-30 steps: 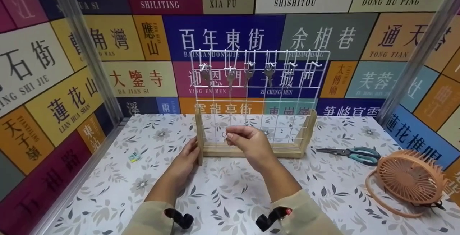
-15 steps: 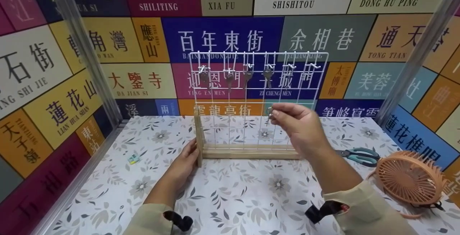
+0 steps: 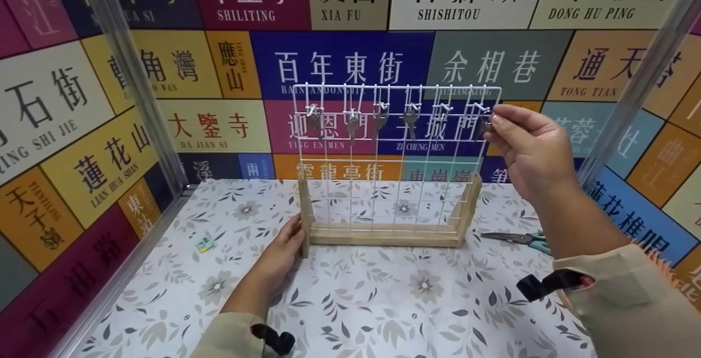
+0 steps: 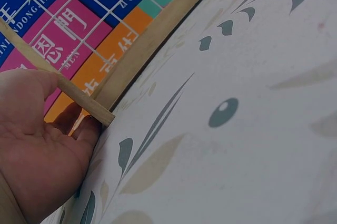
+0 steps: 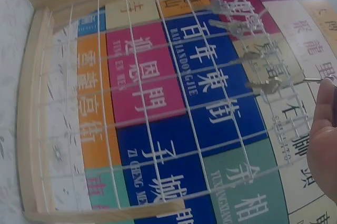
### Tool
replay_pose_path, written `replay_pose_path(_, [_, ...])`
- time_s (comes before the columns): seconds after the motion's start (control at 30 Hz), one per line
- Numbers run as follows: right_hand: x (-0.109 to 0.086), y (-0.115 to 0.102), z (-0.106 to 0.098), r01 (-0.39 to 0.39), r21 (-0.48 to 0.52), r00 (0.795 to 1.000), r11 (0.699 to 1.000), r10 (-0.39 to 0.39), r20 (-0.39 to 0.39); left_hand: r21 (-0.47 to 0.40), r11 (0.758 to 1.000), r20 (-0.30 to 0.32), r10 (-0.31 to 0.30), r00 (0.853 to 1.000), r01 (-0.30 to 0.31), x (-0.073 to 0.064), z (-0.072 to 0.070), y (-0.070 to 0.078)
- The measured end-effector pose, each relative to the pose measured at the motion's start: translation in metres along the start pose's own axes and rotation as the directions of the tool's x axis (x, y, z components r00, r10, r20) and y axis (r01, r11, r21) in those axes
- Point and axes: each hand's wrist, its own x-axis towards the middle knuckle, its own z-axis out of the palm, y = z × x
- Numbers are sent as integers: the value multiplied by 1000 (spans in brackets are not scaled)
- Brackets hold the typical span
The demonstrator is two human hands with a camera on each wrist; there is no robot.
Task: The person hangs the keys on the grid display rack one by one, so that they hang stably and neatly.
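Note:
A white wire grid (image 3: pixel 391 160) stands upright in a wooden stand (image 3: pixel 383 241). Silver keys (image 3: pixel 354 121) hang from several of the white hooks along its upper part. My right hand (image 3: pixel 539 155) is raised at the grid's upper right corner and pinches a key (image 3: pixel 484 125) between thumb and index finger, right at the rightmost hook (image 3: pixel 477 108). In the right wrist view only part of that hand (image 5: pixel 322 140) shows at the edge. Low on the left, my left hand (image 3: pixel 282 248) grips the stand's left upright (image 4: pixel 79 93), thumb on one side and fingers behind.
Needle-nose pliers with teal handles (image 3: pixel 515 238) lie right of the stand, partly behind my right arm. An orange fan (image 3: pixel 676 278) is mostly hidden by the right sleeve. A small green packet (image 3: pixel 205 244) lies at the left on the floral tabletop (image 3: pixel 372 303).
My right hand has carried the key from low in front of the grid up and right to the rightmost hook. The left hand has stayed at the left upright.

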Motion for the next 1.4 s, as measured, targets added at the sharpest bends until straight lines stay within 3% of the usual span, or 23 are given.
replay_pose_path(0.33, [15,6,-9,-73,-29,996,997,72,-45,-37,999,16,-2,1000,3,0,0,-4])
replay_pose_path(0.57, [20,10,-7,-71,-19,997,997,70,-37,-81,996,37,51,998,-48,2,-2,-8])
replay_pose_path(0.93, [21,8,-8,-73,50,997,996,75,-32,-34,999,18,34,999,-34,0,-2,-4])
replay_pose_path(1.3, [24,17,-11,-103,-8,994,995,103,-46,-33,999,5,28,1000,-28,2,-2,-4])
replay_pose_path(1.4, [23,22,-15,-118,19,992,993,119,-39,-19,999,13,37,999,-36,3,-2,-4])
